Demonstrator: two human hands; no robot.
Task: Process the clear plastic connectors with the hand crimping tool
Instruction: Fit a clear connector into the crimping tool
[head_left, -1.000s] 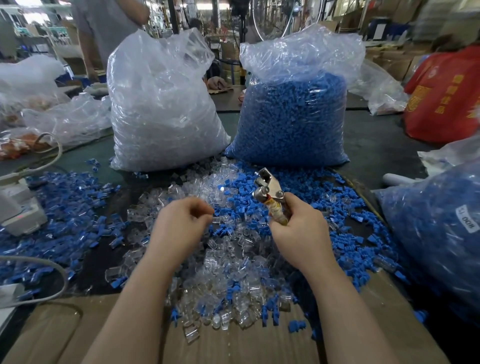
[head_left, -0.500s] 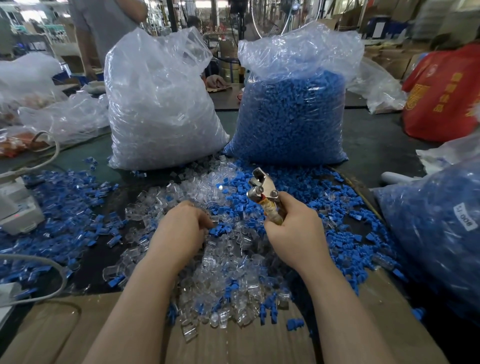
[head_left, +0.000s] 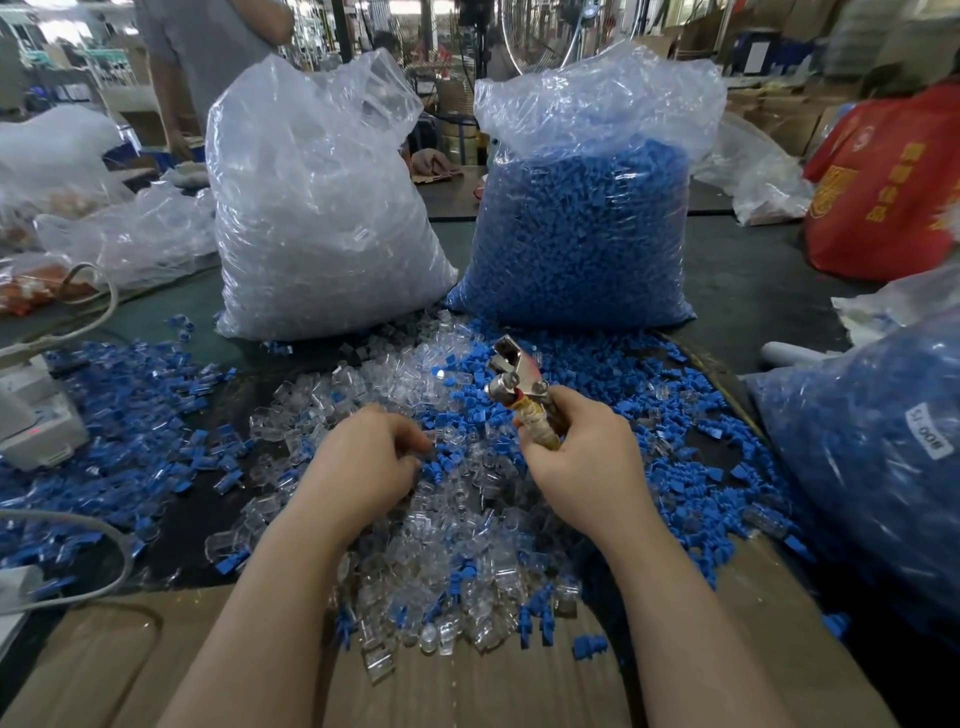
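Above the right hand (head_left: 587, 462), its grip holds the crimping tool (head_left: 519, 387) upright.

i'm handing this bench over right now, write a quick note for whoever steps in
Right hand grips the crimping tool, head up and away from the body.
Left hand is curled, knuckles up, in the loose pile of clear connectors mixed with blue caps; whether it holds one cannot be seen.
Nothing sits in the tool's head.
Left to do: pick a connector, crimp it.

bag of blue caps (head_left: 576, 228), red sack (head_left: 883, 192), grey cable (head_left: 78, 525), cardboard sheet (head_left: 104, 670)
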